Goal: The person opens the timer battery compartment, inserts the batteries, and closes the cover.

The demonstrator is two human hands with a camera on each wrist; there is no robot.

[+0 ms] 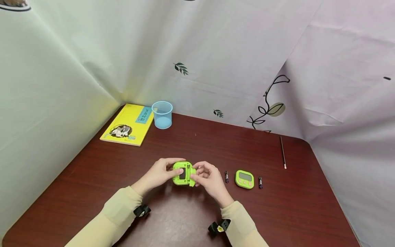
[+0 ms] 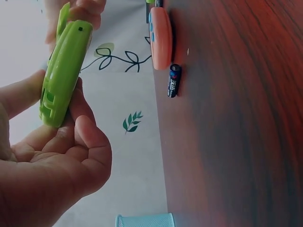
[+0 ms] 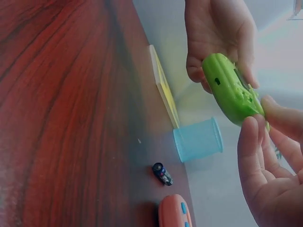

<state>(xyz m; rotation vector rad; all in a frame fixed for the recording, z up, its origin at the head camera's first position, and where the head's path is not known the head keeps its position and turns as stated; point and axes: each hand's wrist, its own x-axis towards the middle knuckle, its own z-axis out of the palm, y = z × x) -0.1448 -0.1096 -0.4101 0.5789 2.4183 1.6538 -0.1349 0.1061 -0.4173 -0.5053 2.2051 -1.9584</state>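
A lime-green digital timer [image 1: 182, 173] is held up above the table, its back facing the head camera and its battery compartment showing. My left hand [image 1: 160, 173] grips its left side, thumb across the back and fingers behind. At its right edge my right hand [image 1: 210, 178] pinches the green battery cover [image 1: 192, 176], which stands tilted at the compartment. In the left wrist view the cover [image 2: 63, 21] sticks out from the timer body [image 2: 66, 71]. The right wrist view shows thumb and fingertips at the timer's [image 3: 229, 92] end.
Right of my hands lies a second timer [image 1: 244, 179], screen up, coral-sided in the left wrist view [image 2: 161, 40]. One battery [image 1: 226, 176] lies left of it, another battery [image 1: 260, 182] right. Farther off are a pencil [image 1: 283, 152], a blue mesh cup [image 1: 162, 115] and a yellow book [image 1: 128, 125].
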